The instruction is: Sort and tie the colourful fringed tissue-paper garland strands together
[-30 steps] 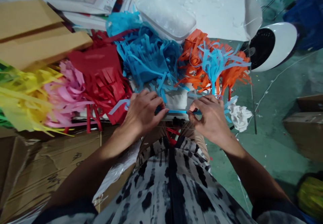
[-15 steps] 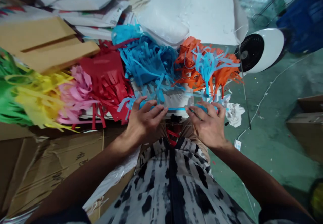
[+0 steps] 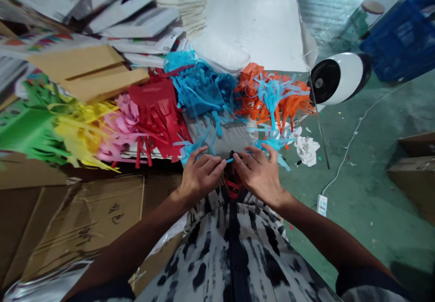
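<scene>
My left hand (image 3: 201, 177) and my right hand (image 3: 258, 173) are close together at the near edge of the table (image 3: 258, 25), fingertips almost meeting. Between them runs a thin light-blue paper strip (image 3: 230, 160), pinched at both ends. Loose light-blue fringe (image 3: 190, 147) spills out beside my left fingers and more of it (image 3: 275, 144) beside my right fingers. Behind the hands lies a heap of blue fringed paper (image 3: 200, 86). A small dark object under the strip, between the hands, is too hidden to name.
Fringed paper heaps line the table: green (image 3: 27, 132), yellow (image 3: 81, 134), pink (image 3: 120, 125), red (image 3: 159, 111), orange with blue strands (image 3: 275, 95). Brown envelopes (image 3: 88, 73) and white sheets lie behind. A white fan (image 3: 336, 79), crumpled white paper (image 3: 306, 148), a power strip (image 3: 321, 203) and cardboard boxes (image 3: 84, 220) surround it.
My hands have drawn toward each other along the blue strip, so the visible stretch between them is much shorter. The view has tilted up, showing more of the table.
</scene>
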The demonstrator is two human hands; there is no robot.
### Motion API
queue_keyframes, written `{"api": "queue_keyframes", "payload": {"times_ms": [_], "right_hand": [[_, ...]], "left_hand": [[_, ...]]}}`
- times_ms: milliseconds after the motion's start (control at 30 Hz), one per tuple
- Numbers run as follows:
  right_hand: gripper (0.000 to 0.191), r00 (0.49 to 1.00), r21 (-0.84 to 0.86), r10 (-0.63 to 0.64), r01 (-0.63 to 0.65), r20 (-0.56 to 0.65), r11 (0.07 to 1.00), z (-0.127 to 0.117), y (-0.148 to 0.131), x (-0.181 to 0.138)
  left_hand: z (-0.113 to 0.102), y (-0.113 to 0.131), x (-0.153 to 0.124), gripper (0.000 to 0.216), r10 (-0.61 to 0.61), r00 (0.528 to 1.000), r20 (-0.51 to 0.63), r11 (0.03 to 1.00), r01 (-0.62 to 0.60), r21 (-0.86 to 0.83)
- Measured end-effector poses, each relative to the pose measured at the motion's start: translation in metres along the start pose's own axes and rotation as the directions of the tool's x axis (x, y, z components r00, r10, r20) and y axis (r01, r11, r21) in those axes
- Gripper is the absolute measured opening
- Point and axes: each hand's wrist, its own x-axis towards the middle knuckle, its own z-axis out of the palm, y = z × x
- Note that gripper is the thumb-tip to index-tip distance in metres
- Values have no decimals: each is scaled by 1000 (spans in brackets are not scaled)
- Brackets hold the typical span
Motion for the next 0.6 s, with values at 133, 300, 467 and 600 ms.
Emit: {"api": "queue_keyframes", "payload": {"times_ms": [133,300,467,600], "right_hand": [[18,994,-18,-56,55,-96,998,0,2,-2],[23,979,52,-99,110,-180,993,-15,8,-2],[27,979,160,-59,92,-195,983,-29,14,-5],[26,966,183,-60,108,-250,977,-38,16,-4]], "left_hand": [[-10,13,1,20,-37,999,0,999,37,-23],[-28,34,9,23,-455,877,153,769,473,-430],[-47,34,26,36,-393,641,659,49,730,-681],[-46,33,30,32,-329,547,769,-268,727,-632]]}}
